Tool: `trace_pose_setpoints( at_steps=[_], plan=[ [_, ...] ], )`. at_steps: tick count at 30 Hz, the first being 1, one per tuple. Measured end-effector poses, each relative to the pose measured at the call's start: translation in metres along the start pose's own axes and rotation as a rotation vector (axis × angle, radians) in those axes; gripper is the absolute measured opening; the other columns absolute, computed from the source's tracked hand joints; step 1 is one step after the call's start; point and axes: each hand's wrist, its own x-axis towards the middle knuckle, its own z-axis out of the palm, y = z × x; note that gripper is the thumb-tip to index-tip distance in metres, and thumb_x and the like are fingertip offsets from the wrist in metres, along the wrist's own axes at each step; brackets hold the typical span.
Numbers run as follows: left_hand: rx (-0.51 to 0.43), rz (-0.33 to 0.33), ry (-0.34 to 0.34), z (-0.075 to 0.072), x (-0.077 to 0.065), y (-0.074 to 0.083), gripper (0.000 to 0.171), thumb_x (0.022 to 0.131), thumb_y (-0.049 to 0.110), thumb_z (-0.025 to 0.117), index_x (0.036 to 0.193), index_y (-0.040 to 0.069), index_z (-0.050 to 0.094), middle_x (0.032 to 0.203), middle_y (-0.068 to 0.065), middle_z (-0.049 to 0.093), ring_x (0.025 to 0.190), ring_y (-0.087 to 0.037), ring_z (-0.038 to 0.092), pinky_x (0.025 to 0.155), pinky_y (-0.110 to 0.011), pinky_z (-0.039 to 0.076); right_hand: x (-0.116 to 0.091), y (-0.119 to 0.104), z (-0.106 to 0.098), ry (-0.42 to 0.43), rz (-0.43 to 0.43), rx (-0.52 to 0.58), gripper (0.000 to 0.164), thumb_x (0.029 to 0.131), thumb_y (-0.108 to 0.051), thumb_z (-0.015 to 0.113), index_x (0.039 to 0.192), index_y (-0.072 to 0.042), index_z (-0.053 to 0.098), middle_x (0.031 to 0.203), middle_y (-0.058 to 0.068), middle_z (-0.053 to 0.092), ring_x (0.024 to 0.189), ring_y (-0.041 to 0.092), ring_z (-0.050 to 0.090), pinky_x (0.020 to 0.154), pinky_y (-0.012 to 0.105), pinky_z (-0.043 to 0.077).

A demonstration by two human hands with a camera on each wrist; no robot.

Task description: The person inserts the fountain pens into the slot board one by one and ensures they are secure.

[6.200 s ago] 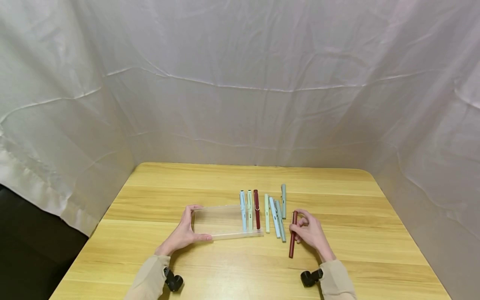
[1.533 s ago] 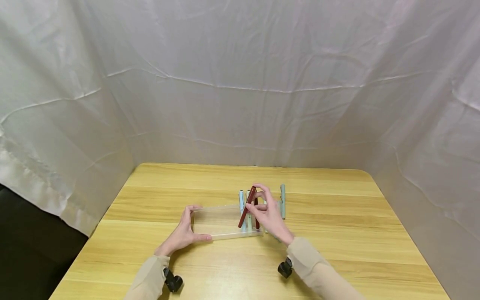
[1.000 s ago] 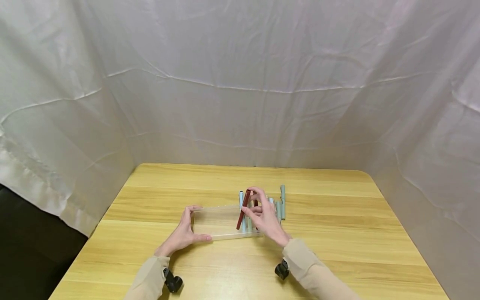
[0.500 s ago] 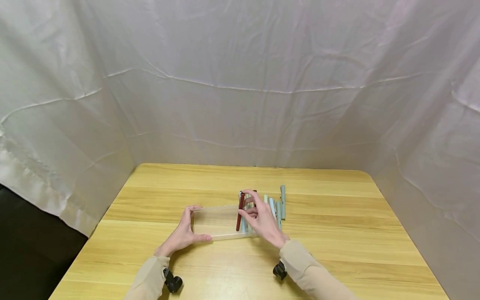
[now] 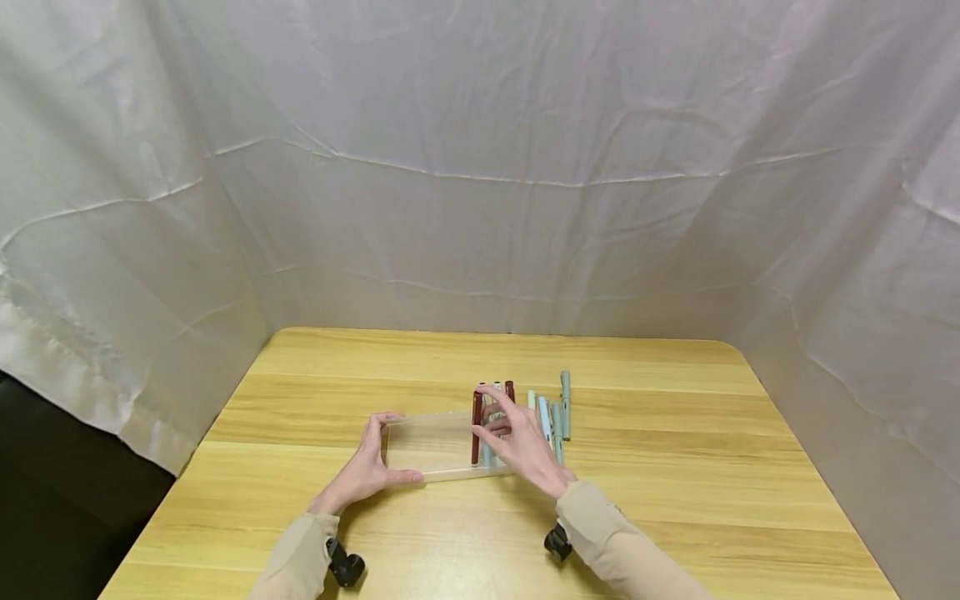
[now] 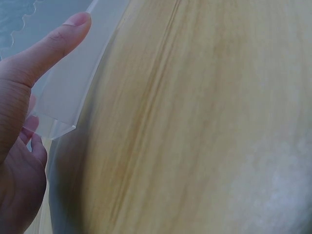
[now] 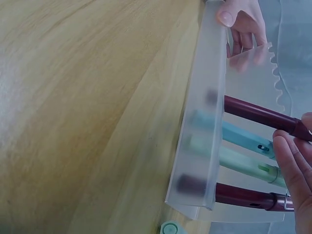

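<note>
My left hand grips the left end of a clear plastic pen tray, its thumb on the near wall. In the left wrist view the thumb lies along that wall. With thumb and fingers, my right hand pinches a dark red pen. The pen's lower end is inside the tray, just left of a light blue pen. Beyond that lie a light green pen and a second dark red pen, also in the tray. The tray's far edge is notched.
Right of the tray, on the wooden table, lie a pale green pen, a light blue pen and a grey-green pen. Another grey-green pen lies farther back. A pale curtain surrounds the table.
My right hand picked the dark red pen off the table at right and carried it left over the tray. Lately it moved slightly left and down, turning the pen straighter. The left hand stayed still.
</note>
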Motion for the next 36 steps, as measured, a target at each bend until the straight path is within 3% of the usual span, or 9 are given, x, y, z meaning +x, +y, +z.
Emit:
trace_pose_setpoints(
  at_steps=[9,27,36],
  plan=[
    [-0.014,-0.003,0.002,0.0006,-0.0001,-0.0008,0.104,0.067,0.028,0.094,0.143,0.004,0.027,0.152,-0.022,0.029,0.150,-0.047,0.021,0.125,-0.065,0.013,0.0005,0.0020,0.0000,-0.010,-0.074,-0.052,0.059,0.088,-0.005,0.075,0.142,-0.009,0.050,0.096,0.017,0.074,0.074,0.021,0.075,0.071,0.018,0.062],
    [0.004,0.003,0.024,0.0021,-0.0002,-0.0008,0.103,0.064,0.027,0.096,0.141,0.006,0.031,0.150,-0.021,0.033,0.148,-0.046,0.025,0.125,-0.065,0.015,-0.0010,-0.0004,0.0007,-0.026,-0.079,-0.138,0.059,0.089,-0.007,0.074,0.142,-0.009,0.048,0.098,0.016,0.074,0.075,0.019,0.074,0.071,0.016,0.061],
    [0.003,0.005,0.025,0.0021,-0.0007,-0.0018,0.103,0.064,0.027,0.095,0.141,0.006,0.031,0.150,-0.022,0.033,0.148,-0.046,0.025,0.125,-0.065,0.016,0.0054,0.0009,0.0016,-0.012,-0.117,-0.222,0.057,0.087,-0.008,0.077,0.139,-0.005,0.053,0.087,0.007,0.071,0.069,0.013,0.069,0.063,0.013,0.057]
  ],
)
